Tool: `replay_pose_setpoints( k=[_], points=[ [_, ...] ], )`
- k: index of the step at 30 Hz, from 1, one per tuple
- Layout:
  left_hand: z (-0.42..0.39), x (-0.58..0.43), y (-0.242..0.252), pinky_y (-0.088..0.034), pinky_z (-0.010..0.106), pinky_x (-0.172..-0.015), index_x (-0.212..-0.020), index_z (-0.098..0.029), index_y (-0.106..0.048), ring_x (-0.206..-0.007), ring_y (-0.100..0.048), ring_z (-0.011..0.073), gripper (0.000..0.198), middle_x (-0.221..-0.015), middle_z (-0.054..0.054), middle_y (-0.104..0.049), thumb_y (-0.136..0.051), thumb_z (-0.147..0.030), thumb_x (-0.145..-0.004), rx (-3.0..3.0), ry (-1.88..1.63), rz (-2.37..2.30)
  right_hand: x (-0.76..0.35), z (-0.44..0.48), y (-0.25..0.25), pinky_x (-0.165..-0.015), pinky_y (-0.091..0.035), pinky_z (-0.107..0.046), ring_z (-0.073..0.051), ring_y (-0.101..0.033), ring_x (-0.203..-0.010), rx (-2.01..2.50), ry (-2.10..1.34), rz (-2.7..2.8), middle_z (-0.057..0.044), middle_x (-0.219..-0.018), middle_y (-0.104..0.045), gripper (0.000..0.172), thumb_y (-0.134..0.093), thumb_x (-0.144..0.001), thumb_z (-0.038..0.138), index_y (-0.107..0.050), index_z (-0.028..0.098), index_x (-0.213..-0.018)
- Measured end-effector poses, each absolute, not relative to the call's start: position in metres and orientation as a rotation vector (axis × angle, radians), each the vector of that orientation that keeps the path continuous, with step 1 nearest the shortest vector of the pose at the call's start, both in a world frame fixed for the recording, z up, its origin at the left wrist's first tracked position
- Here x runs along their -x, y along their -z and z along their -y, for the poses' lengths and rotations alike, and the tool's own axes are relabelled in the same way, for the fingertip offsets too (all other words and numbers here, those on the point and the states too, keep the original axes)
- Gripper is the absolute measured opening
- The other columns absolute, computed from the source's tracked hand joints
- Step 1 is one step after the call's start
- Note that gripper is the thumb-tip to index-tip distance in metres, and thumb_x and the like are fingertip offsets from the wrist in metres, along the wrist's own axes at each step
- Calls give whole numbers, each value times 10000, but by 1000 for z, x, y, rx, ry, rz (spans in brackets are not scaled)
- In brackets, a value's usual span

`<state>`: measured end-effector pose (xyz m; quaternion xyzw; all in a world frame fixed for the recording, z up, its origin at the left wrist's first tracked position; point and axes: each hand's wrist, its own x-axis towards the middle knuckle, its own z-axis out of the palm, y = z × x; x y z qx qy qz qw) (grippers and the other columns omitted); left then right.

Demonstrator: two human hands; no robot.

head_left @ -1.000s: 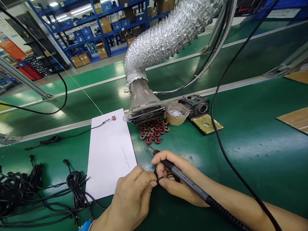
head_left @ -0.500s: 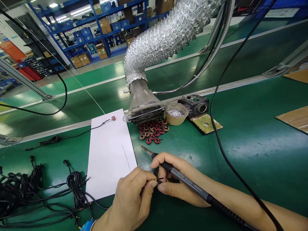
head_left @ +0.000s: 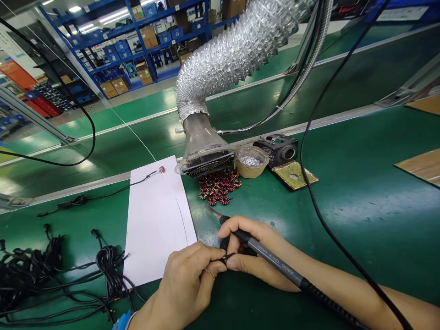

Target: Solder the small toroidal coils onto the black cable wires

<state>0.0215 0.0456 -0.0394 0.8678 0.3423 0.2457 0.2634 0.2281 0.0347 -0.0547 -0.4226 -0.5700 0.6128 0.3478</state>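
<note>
My right hand (head_left: 257,250) is shut on a black soldering iron (head_left: 275,261), and its bare metal tip (head_left: 213,211) points up and left, over the green mat. My left hand (head_left: 189,284) pinches a thin black wire (head_left: 228,257) between thumb and fingers, with the wire end close to my right fingers. A dark part sits behind my right fingers, partly hidden. The iron tip is not touching the wire. Beyond my hands lies a white paper sheet (head_left: 158,224), with a fine wire and a small reddish component (head_left: 161,169) at its far end.
A pile of red-and-black toroid coils (head_left: 218,188) lies beneath a clear fume extractor nozzle (head_left: 206,146) on a foil duct. Nearby are a tape roll holding solder scraps (head_left: 250,162), an iron stand (head_left: 278,150), and a yellow pad (head_left: 294,175). Bundled black cables (head_left: 20,275) lie left.
My hands have drawn slightly closer, with the wire end now nearer my right fingers. The iron tip has shifted a little, and the whole view has moved slightly.
</note>
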Motion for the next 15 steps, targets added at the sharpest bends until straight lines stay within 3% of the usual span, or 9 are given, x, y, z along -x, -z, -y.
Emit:
replay_pose_setpoints(
  k=[6,10,15],
  points=[
    [-45,-22,45,-508,207,-596,-1039,-176,-626,-659,-663,124,171,-804,22,-704,-480,-156,-951,-2428,-693,-932,-230,-33,59,-652,-486,-225,-107,-603,-683,1057,-1207,1649,16,-813,-636,257,-632,-843,182,-536,227,-1078],
    [-42,-23,48,-507,219,-567,-1091,-169,-595,-634,-655,132,194,-791,22,-700,-444,-160,-969,-2532,-728,-927,-229,-33,63,-628,-491,-212,-98,-596,-659,1026,-1269,1594,22,-788,-626,266,-639,-851,185,-532,229,-1090],
    [-40,-23,46,-476,241,-531,-1052,-185,-599,-600,-628,139,169,-752,8,-679,-450,-188,-973,-2587,-702,-988,-231,-36,59,-646,-512,-201,-93,-595,-737,923,-1509,1534,5,-963,-590,517,-710,-752,104,-482,266,-1186]
  ],
)
